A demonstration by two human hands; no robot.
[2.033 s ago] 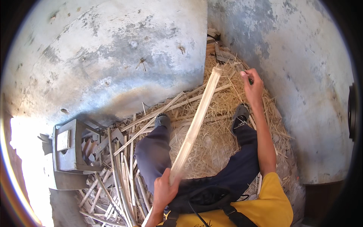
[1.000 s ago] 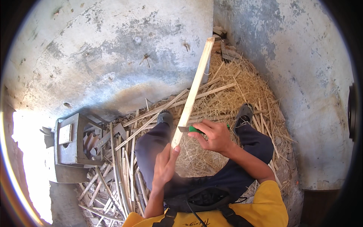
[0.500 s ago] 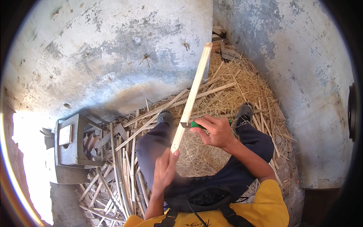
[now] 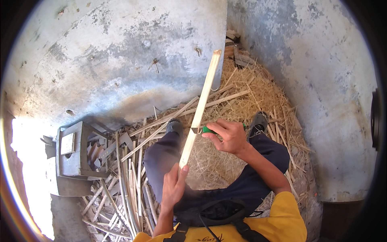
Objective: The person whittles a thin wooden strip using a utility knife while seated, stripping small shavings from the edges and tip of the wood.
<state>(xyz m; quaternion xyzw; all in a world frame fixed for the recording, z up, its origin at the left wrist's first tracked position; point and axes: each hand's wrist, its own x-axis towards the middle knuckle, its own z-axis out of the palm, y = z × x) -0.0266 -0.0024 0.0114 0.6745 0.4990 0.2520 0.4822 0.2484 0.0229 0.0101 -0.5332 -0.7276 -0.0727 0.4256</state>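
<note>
A long, pale strip of split wood slants up and away in front of me, its far end browned. My left hand grips its near end, thumb on top. In my right hand is a knife with a green handle; the fist is wrapped round it. The dark blade lies across the strip, against its surface, a little below the middle. A thin curled shaving stands by the blade, and another curl hangs from the strip's right edge further up. Most of the handle is hidden by my fingers.
Straw-like shavings cover the floor between my feet and beyond. Several loose strips lie in a heap at my left. A grey wooden box-like frame stands further left. Worn walls meet in the corner ahead.
The strip has drawn slightly nearer to me and its far end has dropped lower. My left hand has moved down a little; the knife has stayed on the strip, with a fresh curl beside it.
</note>
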